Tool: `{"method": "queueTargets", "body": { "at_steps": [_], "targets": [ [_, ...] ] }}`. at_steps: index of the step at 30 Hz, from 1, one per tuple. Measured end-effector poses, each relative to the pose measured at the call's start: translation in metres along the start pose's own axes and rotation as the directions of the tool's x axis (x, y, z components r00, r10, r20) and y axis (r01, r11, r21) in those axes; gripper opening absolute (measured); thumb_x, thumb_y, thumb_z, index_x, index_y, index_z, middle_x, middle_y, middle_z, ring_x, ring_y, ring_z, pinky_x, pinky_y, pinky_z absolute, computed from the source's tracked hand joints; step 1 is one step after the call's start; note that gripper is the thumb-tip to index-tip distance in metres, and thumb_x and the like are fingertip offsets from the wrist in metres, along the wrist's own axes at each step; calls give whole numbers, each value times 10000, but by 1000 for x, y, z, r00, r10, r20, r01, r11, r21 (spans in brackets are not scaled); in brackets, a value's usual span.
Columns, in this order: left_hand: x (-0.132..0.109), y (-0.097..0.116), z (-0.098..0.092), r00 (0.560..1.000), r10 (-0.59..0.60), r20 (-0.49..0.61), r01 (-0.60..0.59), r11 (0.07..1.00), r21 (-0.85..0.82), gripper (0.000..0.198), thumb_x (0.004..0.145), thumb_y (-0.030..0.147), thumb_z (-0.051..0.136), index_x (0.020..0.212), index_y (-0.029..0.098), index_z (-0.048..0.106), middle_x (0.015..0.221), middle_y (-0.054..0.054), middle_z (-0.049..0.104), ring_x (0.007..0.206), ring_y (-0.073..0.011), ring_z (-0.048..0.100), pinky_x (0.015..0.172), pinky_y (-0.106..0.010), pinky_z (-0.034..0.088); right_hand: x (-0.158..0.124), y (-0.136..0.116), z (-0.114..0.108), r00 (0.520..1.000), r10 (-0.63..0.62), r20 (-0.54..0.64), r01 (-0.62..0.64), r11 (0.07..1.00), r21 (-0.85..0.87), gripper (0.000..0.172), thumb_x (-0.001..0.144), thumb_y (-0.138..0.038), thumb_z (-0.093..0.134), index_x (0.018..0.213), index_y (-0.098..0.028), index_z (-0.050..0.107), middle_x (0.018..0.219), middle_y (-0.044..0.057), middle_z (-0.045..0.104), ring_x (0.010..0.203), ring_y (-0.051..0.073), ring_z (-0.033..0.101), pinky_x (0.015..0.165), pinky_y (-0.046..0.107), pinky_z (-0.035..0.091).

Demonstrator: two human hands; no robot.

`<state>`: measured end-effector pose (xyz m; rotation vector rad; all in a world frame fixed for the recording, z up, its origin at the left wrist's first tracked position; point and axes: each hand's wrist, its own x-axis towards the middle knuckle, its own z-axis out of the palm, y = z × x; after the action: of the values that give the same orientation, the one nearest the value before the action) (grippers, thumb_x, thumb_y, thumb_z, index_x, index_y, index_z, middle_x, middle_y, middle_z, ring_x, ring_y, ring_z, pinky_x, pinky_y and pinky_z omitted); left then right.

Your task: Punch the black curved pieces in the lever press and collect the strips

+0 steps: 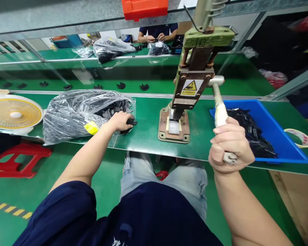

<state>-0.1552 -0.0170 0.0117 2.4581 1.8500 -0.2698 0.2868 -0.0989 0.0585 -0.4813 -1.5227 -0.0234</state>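
My right hand (229, 145) is wrapped round the taped lever handle (220, 111) of a hand press. The press (188, 89) stands upright on the green bench, and its ram reaches down to a small pale block (174, 127) on the base plate. At the mouth of a clear plastic bag (69, 112), my left hand (121, 121) has its fingers closed on a small black curved part (131, 122). More such dark parts (115, 108) spill from the bag's opening beside my fingers.
A blue tray (284, 133) of black pieces and a tape roll (299, 137) lie to the right. On the left is a fan (15, 112). Black parts (144, 87) sit in a row behind. Another person's hands (156, 38) work across the bench. A red box (145, 8) hangs overhead.
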Motion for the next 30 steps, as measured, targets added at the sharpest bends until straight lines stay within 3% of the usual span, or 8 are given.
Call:
{"method": "queueTargets", "body": {
  "at_steps": [4, 11, 16, 18, 20, 22, 24, 30],
  "targets": [
    [0, 16, 9, 1000, -13, 10, 12, 1000, 27, 546, 941, 511, 647, 1418, 248, 679, 1424, -129, 697, 1306, -362, 599, 1057, -470, 473, 1, -3, 0, 1000, 15, 5, -15, 1000, -13, 210, 838, -297, 695, 682, -242, 566, 663, -46, 639, 828, 178, 713, 1112, 630, 552],
    [1, 32, 7, 991, 20, -131, -17, 1000, 24, 448, 1078, 442, 419, 1253, 183, 739, 1263, -203, 743, 1234, -370, 651, 1058, -500, 445, 2, -5, -3, 999, 33, 40, -33, 999, 6, 157, 813, -277, 709, 720, -261, 584, 676, -33, 653, 843, 201, 712, 1124, 624, 541],
    [5, 48, -7, 940, -200, -276, 125, 956, -267, 411, 1120, 474, 366, 1278, 208, 636, 1086, -149, 785, 1068, -319, 748, 908, -394, 509, 0, -9, 0, 998, 61, 15, -61, 998, -7, 126, 808, -259, 684, 734, -275, 584, 679, -42, 647, 850, 202, 704, 1136, 620, 542],
    [15, 66, -10, 923, -302, -240, 135, 836, -532, 356, 1133, 479, 373, 1258, 217, 580, 868, -89, 768, 850, -272, 765, 796, -355, 530, -1, -10, 0, 998, 67, 11, -67, 998, -21, 128, 822, -272, 673, 736, -283, 578, 678, -44, 643, 852, 197, 702, 1153, 618, 534],
    [29, 90, -9, 944, -311, -107, 105, 595, -797, 273, 1136, 464, 419, 1209, 224, 526, 710, -21, 709, 649, -211, 711, 681, -313, 536, -3, -11, -1, 997, 75, 15, -75, 996, -42, 136, 835, -289, 669, 740, -290, 573, 675, -43, 642, 852, 196, 703, 1164, 616, 529],
    [43, 115, -8, 976, -218, 14, 84, 316, -945, 229, 1106, 448, 544, 1137, 225, 502, 653, 25, 668, 557, -161, 659, 606, -271, 535, -3, -10, -3, 996, 80, 28, -78, 995, -61, 144, 845, -315, 670, 743, -296, 570, 679, -44, 646, 853, 198, 708, 1165, 615, 531],
    [54, 138, -8, 992, -111, 61, 76, 134, -988, 274, 1044, 427, 688, 1048, 212, 518, 649, 31, 665, 539, -127, 645, 583, -243, 538, -4, -9, -4, 996, 78, 45, -75, 995, -67, 140, 848, -329, 670, 749, -301, 576, 687, -46, 650, 860, 199, 712, 1164, 613, 538],
    [75, 174, -11, 992, 11, 128, 126, 95, -987, 412, 951, 476, 812, 868, 196, 521, 563, 13, 659, 446, -98, 606, 497, -198, 482, -3, -11, -3, 998, 59, 36, -58, 997, -44, 142, 860, -328, 659, 750, -293, 577, 707, -60, 640, 878, 181, 709, 1158, 606, 553]
  ]
}}
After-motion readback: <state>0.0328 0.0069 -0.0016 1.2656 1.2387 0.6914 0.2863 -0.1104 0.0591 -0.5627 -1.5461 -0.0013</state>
